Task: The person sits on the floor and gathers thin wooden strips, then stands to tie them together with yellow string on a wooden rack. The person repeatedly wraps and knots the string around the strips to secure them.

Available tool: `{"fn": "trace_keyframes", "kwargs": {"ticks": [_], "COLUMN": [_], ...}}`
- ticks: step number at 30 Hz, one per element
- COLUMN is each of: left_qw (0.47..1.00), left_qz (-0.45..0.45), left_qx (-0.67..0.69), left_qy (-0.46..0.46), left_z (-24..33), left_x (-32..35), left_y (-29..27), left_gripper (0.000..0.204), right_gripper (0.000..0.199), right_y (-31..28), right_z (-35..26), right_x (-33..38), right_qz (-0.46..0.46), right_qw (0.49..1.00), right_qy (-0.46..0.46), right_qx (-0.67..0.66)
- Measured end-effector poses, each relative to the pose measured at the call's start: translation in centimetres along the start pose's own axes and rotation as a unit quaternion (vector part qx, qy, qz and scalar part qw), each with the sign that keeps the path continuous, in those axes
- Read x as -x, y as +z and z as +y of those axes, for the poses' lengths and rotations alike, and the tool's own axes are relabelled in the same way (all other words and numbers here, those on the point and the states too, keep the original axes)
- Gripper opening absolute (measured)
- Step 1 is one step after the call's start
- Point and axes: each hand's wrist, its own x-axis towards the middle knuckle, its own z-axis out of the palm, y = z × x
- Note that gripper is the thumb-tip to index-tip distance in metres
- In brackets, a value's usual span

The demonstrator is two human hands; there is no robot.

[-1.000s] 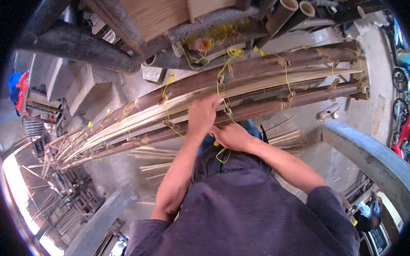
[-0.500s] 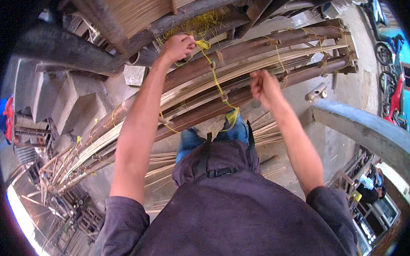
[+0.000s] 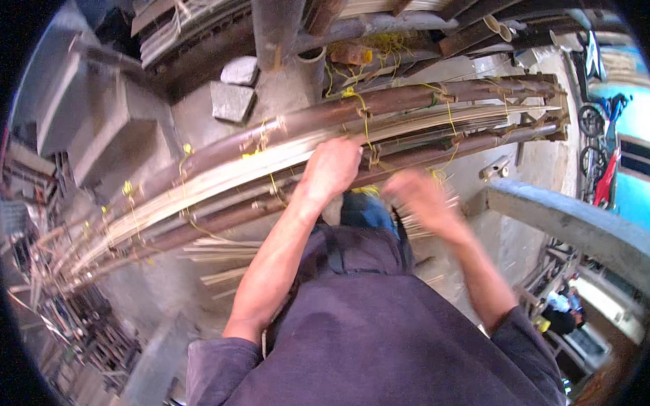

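Left hand (image 3: 331,167) grips the bundle (image 3: 295,157) of poles and splits lying across the frame; blurred right hand (image 3: 425,199), grasp indeterminate, may let loose cord (image 3: 369,130) slip.

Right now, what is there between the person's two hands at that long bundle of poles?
In the head view, between the left hand and the blurred right hand lie a knotted yellow cord on the pole bundle and, lower, the person's blue-trousered knee.

Daylight is falling on a grey concrete floor (image 3: 193,122); stone blocks (image 3: 234,88) are lying far, a concrete beam (image 3: 576,226) crossing right.
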Motion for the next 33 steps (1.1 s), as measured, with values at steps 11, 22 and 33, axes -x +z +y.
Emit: {"fn": "trace_keyframes", "kwargs": {"ticks": [11, 22, 33], "left_qw": [0.989, 0.961, 0.916], "left_qz": [0.141, 0.070, -0.088], "left_qx": [-0.034, 0.219, 0.303], "left_qy": [0.009, -0.154, -0.248], "left_z": [1.8, 2.9, -7.5], "left_x": [-0.5, -1.6, -13.4], "left_y": [3.7, 0.5, -0.1], "left_gripper": [0.009, 0.021, 0.027], "right_gripper": [0.040, 0.018, 0.051], "right_y": [-1.1, 6.5, 5.0], "right_z": [7.0, 5.5, 4.1], "right_x": [-21.0, -1.8, -0.5], "right_qz": [0.007, -0.311, -0.259], "right_qw": [0.853, 0.944, 0.936], "right_qy": [-0.103, -0.035, -0.159], "right_qx": [0.511, 0.102, 0.179]}}
